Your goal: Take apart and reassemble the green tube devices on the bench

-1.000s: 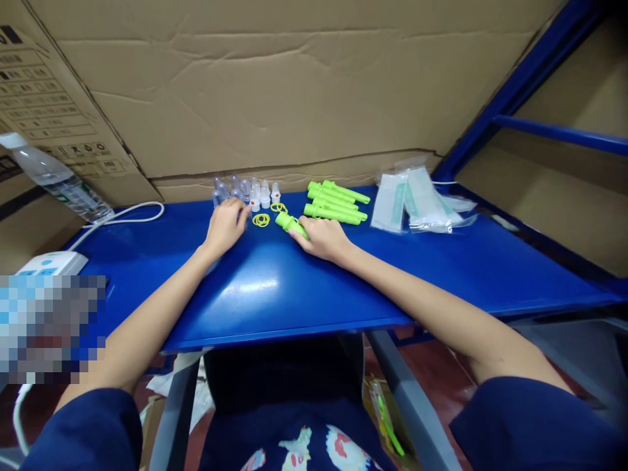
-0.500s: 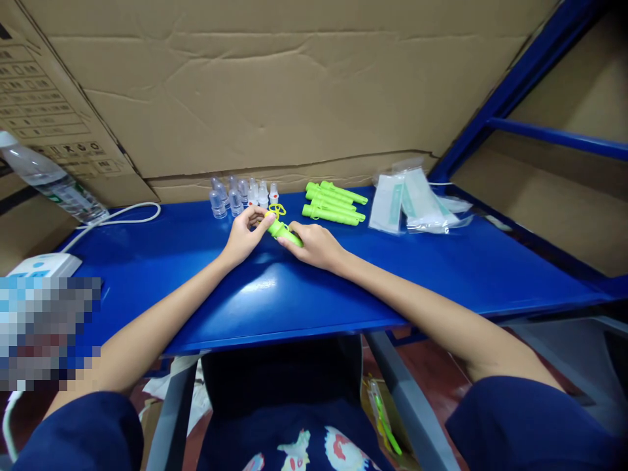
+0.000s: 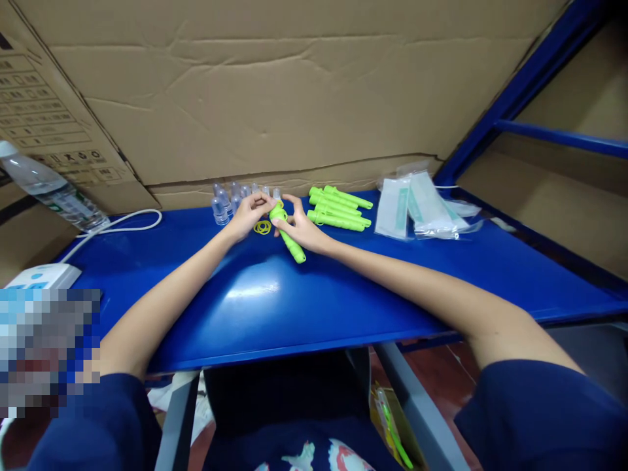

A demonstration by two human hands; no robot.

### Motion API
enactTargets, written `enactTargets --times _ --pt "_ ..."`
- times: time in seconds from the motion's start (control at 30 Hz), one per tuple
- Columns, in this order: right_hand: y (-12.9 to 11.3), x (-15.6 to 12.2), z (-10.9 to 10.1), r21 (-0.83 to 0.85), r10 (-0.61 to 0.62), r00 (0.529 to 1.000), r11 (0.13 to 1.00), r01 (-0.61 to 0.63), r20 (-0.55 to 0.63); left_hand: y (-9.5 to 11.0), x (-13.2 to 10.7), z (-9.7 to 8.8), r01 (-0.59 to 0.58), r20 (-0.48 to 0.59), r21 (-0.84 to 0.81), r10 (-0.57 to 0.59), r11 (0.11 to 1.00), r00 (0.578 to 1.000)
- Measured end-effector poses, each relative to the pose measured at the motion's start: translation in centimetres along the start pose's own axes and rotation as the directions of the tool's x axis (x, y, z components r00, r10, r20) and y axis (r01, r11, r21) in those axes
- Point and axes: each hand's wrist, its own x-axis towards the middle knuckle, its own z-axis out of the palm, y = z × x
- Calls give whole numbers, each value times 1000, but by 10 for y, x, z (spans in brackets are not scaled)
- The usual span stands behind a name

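As right hand (image 3: 305,231) grips green tube (image 3: 294,248), left hand (image 3: 246,217), its hold unclear, partly hides clear caps (image 3: 220,212).

The held tube (image 3: 294,250) is uniform lime green, as are the grouped tubes (image 3: 339,210); the loose rings (image 3: 262,221) are yellow, the domed caps (image 3: 220,212) clear, and the work surface (image 3: 255,327) solid glossy blue. The flat packets (image 3: 393,210) combine clear film and white with a pale green band, and the cardboard (image 3: 314,118) is plain brown except for dark printed tables and symbols on the left panel (image 3: 42,101). The sleeves (image 3: 530,412) are navy, the lower garment (image 3: 275,439) is navy with a white, pale green and red print, and the power strip (image 3: 52,276) is white with light blue areas.
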Motion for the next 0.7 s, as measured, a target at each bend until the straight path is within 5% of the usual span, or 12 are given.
enactTargets --times 0.13,0.3,0.47,0.7 --pt "7 3 4 -7 -41 999 999 41 31 -12 2 2 20 -28 -3 -21 1000 999" --pt "8 -4 5 -88 -27 1000 996 28 14 -15 -4 10 -94 16 80 93 992 996" --pt "11 -4 4 -156 -17 995 988 1 -98 -16 -8 18 -147 -67 132 156 980 985" --pt "17 -5 3 -200 -74 995 978 59 -71 -22 -24 29 -206 -182 280 263 938 948"
